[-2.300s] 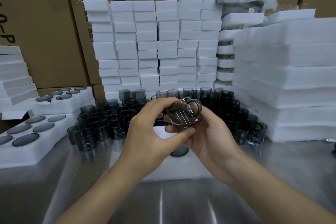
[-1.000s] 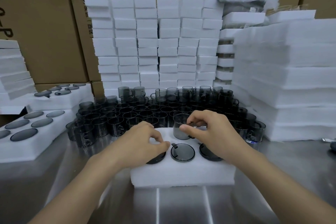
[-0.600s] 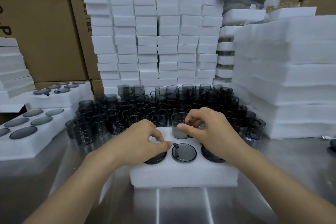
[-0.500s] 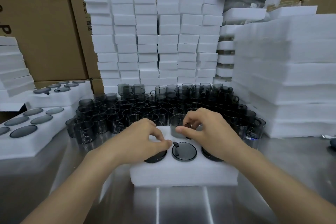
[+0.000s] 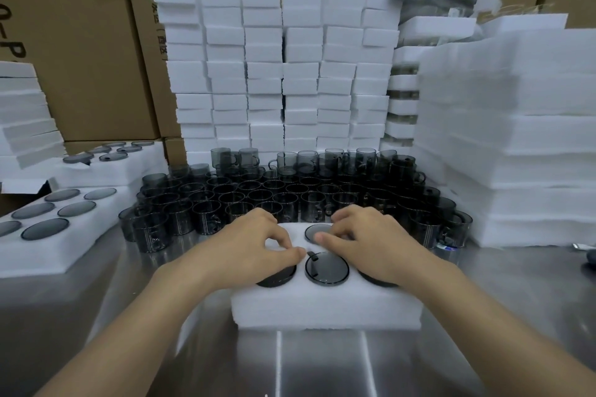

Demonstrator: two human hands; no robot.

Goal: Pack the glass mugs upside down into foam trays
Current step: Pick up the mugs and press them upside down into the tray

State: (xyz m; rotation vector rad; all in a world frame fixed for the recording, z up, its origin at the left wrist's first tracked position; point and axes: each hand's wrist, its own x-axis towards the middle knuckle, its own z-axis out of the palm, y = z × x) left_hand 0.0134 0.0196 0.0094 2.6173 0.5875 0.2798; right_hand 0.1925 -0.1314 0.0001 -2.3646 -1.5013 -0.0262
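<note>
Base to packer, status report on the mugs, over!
Left hand curled, resting on foam tray. Right hand holds back-row mug, upside down, sunk in its pocket. Nothing blocking.

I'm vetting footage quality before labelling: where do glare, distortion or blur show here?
Head view: streaky glare on the steel table; wide-angle bowing tilts the cardboard boxes; the foam stack at right looks smeared; the nearest packed mug is sharp.

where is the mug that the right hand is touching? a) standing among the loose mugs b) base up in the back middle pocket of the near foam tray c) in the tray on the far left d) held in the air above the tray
b: the mug touched by the right hand sits base up in the back row of the foam tray, about level with the foam.
</note>
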